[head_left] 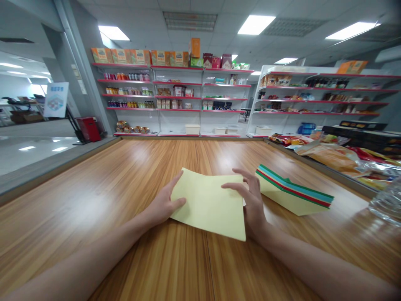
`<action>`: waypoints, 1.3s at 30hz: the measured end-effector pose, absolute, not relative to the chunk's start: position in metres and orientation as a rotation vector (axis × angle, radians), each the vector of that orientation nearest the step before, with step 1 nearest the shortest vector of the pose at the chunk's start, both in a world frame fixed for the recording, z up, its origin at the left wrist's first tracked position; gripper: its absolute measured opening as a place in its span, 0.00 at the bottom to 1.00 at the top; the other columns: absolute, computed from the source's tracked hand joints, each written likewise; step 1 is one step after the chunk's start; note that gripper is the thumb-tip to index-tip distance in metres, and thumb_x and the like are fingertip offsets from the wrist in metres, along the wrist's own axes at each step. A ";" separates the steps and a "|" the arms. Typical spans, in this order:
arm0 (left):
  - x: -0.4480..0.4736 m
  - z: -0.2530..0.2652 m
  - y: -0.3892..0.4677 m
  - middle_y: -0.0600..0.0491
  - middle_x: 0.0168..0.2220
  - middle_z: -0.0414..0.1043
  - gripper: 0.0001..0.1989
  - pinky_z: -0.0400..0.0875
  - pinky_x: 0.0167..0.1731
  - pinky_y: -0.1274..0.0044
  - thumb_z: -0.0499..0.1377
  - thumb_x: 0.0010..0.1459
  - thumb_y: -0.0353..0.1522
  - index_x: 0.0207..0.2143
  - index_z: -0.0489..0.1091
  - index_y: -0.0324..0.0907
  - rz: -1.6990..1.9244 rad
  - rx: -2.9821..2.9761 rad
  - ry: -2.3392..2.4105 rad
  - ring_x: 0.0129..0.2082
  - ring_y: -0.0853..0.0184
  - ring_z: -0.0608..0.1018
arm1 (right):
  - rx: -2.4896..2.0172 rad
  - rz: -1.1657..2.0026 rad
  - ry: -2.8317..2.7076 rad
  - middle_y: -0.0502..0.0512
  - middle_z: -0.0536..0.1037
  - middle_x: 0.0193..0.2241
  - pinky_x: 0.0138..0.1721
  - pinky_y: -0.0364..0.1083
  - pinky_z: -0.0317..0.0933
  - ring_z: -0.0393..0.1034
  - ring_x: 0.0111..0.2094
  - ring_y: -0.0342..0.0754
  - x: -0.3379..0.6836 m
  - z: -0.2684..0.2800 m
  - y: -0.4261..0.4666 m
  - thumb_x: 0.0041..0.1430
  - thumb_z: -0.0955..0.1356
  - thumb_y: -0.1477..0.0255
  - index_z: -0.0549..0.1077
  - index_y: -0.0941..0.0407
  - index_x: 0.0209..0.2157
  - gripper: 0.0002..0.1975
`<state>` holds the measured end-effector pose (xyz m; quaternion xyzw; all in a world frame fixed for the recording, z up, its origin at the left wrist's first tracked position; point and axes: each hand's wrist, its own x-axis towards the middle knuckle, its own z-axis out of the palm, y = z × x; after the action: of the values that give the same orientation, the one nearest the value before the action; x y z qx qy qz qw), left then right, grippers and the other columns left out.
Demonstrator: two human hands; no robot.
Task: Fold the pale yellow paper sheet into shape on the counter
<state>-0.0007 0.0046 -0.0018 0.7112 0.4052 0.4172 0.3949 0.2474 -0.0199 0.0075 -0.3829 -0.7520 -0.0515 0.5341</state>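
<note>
A pale yellow sheet of paper (208,202), slightly bent at its upper edge, is held tilted above the wooden table. My left hand (164,202) grips its left side, with the thumb on the near face and the other fingers partly behind. At the right edge, my right hand (252,202) is around the sheet, one finger lying across its front and another curving above the top corner. Part of the right palm is behind the paper. To the right lies a pale yellow folded paper piece (291,194) with green, blue, white and red stripes along its upper edge.
The wooden table (94,188) has a raised rim. Packaged snacks (328,156) and dark boxes are beyond its right side, and a clear plastic object (388,202) is at the right edge. Stocked shelves (175,88) stand behind, with a red box (89,128) to the left.
</note>
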 end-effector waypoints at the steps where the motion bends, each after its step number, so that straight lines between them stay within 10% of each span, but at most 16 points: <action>1: -0.001 -0.004 0.004 0.47 0.53 0.66 0.33 0.64 0.48 0.66 0.56 0.52 0.30 0.60 0.50 0.44 1.018 1.840 1.042 0.48 0.59 0.71 | -0.896 -0.131 -1.834 0.56 0.63 0.50 0.49 0.57 0.55 0.57 0.52 0.57 0.249 0.007 -0.020 0.51 0.68 0.73 0.75 0.52 0.31 0.04; 6: 0.008 -0.002 -0.014 0.44 0.57 0.57 0.19 0.52 0.55 0.57 0.56 0.53 0.31 0.49 0.69 0.43 0.990 2.460 1.439 0.58 0.47 0.57 | -0.824 -0.082 -2.102 0.49 0.75 0.30 0.54 0.59 0.45 0.66 0.41 0.51 0.251 0.004 -0.018 0.52 0.66 0.77 0.70 0.53 0.22 0.08; 12: 0.023 0.007 -0.037 0.49 0.64 0.41 0.24 0.43 0.56 0.53 0.47 0.61 0.36 0.60 0.51 0.49 0.419 2.821 0.998 0.63 0.50 0.43 | -0.848 0.035 -2.264 0.45 0.72 0.19 0.55 0.58 0.40 0.67 0.29 0.45 0.248 0.003 -0.018 0.48 0.65 0.79 0.68 0.54 0.19 0.08; 19: 0.020 0.017 -0.045 0.49 0.65 0.35 0.29 0.37 0.56 0.51 0.43 0.61 0.44 0.63 0.38 0.50 0.144 2.744 0.824 0.63 0.50 0.40 | -0.761 0.041 -2.283 0.49 0.69 0.22 0.51 0.56 0.51 0.65 0.31 0.47 0.245 0.005 -0.026 0.47 0.65 0.78 0.66 0.55 0.20 0.06; 24: 0.025 0.022 -0.055 0.47 0.65 0.32 0.33 0.38 0.57 0.52 0.46 0.60 0.42 0.63 0.35 0.47 0.117 2.749 0.742 0.63 0.49 0.38 | -0.758 -0.057 -2.080 0.60 0.67 0.43 0.52 0.60 0.52 0.59 0.50 0.57 0.235 0.015 -0.037 0.51 0.62 0.78 0.66 0.55 0.40 0.13; 32: 0.037 0.017 -0.061 0.49 0.63 0.47 0.32 0.42 0.57 0.53 0.56 0.53 0.39 0.59 0.51 0.50 0.306 2.694 0.811 0.61 0.47 0.49 | -0.665 0.051 -2.122 0.62 0.60 0.54 0.54 0.57 0.55 0.53 0.57 0.55 0.227 0.016 -0.043 0.57 0.59 0.80 0.61 0.54 0.51 0.20; 39: 0.033 0.017 -0.048 0.51 0.45 0.72 0.18 0.65 0.46 0.68 0.56 0.51 0.31 0.46 0.69 0.47 0.563 2.444 0.712 0.47 0.56 0.71 | -0.672 0.246 -2.552 0.63 0.49 0.61 0.59 0.61 0.44 0.38 0.62 0.57 0.229 0.022 -0.044 0.60 0.61 0.69 0.50 0.59 0.61 0.29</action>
<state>0.0331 -0.0485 0.0166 0.9042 0.2635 0.2082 0.2639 0.2285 -0.0437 0.0219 -0.2459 -0.9340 0.0899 0.2432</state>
